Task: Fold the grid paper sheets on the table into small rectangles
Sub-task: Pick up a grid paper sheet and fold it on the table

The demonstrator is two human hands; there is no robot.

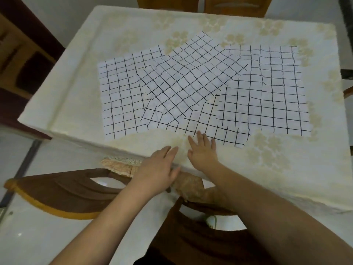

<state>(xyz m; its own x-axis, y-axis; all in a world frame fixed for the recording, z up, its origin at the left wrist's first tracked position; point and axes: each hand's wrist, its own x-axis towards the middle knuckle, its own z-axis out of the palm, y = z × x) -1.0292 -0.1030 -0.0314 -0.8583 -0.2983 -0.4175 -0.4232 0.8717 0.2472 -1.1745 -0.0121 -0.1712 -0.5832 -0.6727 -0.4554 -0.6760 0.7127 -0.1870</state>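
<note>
neither of our hands grips anything. from the head view, our left hand (161, 167) lies flat with straight fingers on the near edge of the table (286, 169), palm down, holding nothing. our right hand (202, 152) is just beside it, fingers spread and straight, its fingertips (199, 133) touching the near edge of the closest grid paper sheet (210, 123).

the grid paper sheets (191, 83) (white, with hand-drawn black lines) lie unfolded in an overlapping spread across the middle of the table, some square to its edges, some turned at an angle. a pale cloth with faint flower prints (267, 27) covers the table under them.

nearer to us than the table stand two brown wooden chairs (66, 190), their backs below our forearms. beyond the table's far edge, two more chair backs (238, 6) show.
</note>
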